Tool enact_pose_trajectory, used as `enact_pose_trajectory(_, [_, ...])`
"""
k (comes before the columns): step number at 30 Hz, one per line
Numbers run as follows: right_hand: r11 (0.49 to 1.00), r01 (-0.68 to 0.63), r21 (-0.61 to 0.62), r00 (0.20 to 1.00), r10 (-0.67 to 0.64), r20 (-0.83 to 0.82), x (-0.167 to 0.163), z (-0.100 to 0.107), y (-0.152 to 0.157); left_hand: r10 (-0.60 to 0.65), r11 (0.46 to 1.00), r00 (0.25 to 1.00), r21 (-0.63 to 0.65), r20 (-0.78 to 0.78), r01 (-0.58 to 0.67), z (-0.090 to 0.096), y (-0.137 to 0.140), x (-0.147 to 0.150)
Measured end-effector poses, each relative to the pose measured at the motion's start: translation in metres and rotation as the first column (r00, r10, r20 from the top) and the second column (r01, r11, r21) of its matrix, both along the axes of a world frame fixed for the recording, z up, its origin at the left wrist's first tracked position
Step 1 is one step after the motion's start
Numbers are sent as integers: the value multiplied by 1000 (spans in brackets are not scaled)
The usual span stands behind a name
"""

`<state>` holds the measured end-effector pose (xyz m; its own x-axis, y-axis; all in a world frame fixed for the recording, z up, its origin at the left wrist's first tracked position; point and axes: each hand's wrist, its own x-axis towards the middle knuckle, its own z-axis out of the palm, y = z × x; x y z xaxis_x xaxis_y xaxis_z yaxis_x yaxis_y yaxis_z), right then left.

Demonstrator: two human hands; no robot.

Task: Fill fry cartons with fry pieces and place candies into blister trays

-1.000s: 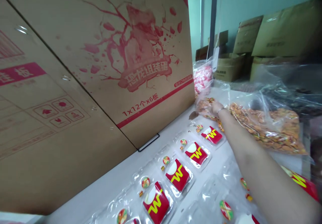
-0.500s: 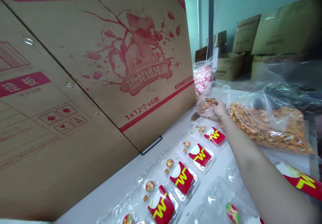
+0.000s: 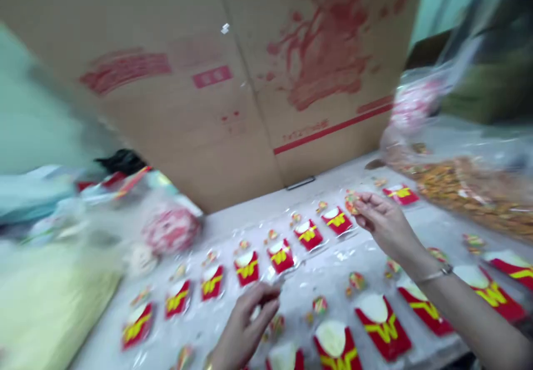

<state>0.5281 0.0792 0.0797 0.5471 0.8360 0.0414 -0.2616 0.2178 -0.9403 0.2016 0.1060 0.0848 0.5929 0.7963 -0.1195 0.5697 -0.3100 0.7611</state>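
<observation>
My right hand (image 3: 381,220) is closed in a pinch on a small round pizza-patterned piece (image 3: 352,201), held above the far row of clear plastic packs. My left hand (image 3: 250,323) is over the table between the two rows, its fingers curled together; whatever may be in them cannot be made out. Each pack has a red fries carton with a yellow W, such as this carton (image 3: 308,234) in the far row and this larger carton (image 3: 383,325) in the near row. Small colourful round pieces (image 3: 320,304) lie beside the cartons. The view is blurred by motion.
A large cardboard box (image 3: 200,153) stands behind the rows. At right lies a clear bag of small orange-brown pieces (image 3: 449,192), with a pink-and-white bag (image 3: 416,101) behind it. At left are another pink-and-white bag (image 3: 170,228) and a bulky pale yellow bag (image 3: 54,303).
The view has swung left. My right hand has come back from the small bag of brown pieces to the far row, now with a round piece. My left hand has come into view.
</observation>
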Motion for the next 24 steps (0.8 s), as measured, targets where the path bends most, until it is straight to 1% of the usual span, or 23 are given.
enact_pose_trajectory(1, [996, -89, -30, 994, 87, -65, -39, -1, -11, 21, 992, 992, -130, 125, -5, -1, -6, 2])
enact_pose_trajectory(2, [982, -179, -58, 978, 172, -117, -76, -3, -21, 82, 973, 965, -228, 250, -24, -2, -13, 2])
enact_pose_trajectory(3, [961, -266, -83, 956, 251, -154, -109, -6, -30, 153, 953, 923, -301, 354, -42, -3, -19, 1])
enact_pose_trajectory(4, [935, -340, -103, 931, 319, -176, -140, -10, -39, 215, 935, 880, -350, 424, -59, -4, -26, -2])
enact_pose_trajectory(6, [884, -448, -138, 886, 417, -205, -192, -19, -53, 291, 910, 817, -407, 498, -76, -9, -39, -16])
enact_pose_trajectory(9, [831, -518, -205, 846, 460, -270, -251, -32, -69, 342, 888, 779, -452, 525, -85, -21, -59, -59])
enact_pose_trajectory(11, [785, -563, -257, 817, 481, -319, -284, -40, -75, 372, 891, 788, -427, 491, -154, -28, -75, -95])
enact_pose_trajectory(12, [760, -589, -276, 799, 497, -337, -299, -43, -77, 387, 899, 800, -380, 458, -217, -31, -82, -112])
enact_pose_trajectory(14, [714, -642, -280, 758, 537, -370, -329, -46, -81, 418, 907, 822, -234, 388, -351, -34, -97, -143])
enact_pose_trajectory(16, [672, -696, -253, 706, 576, -412, -357, -47, -82, 465, 882, 813, -103, 350, -460, -36, -107, -169])
enact_pose_trajectory(17, [651, -721, -235, 678, 596, -430, -370, -47, -83, 491, 864, 798, -77, 349, -498, -38, -109, -180])
enact_pose_trajectory(18, [632, -743, -222, 654, 613, -443, -382, -46, -84, 523, 842, 770, -83, 365, -533, -41, -110, -192])
enact_pose_trajectory(20, [601, -770, -212, 623, 640, -449, -401, -45, -85, 602, 780, 672, -139, 432, -610, -49, -107, -215])
enact_pose_trajectory(22, [587, -779, -223, 619, 658, -429, -412, -45, -86, 674, 695, 551, -171, 491, -698, -58, -97, -241])
enact_pose_trajectory(23, [582, -778, -237, 623, 662, -417, -415, -46, -86, 700, 655, 515, -157, 494, -739, -62, -90, -254])
enact_pose_trajectory(24, [578, -776, -253, 627, 665, -406, -415, -48, -87, 719, 626, 511, -119, 471, -771, -66, -84, -267])
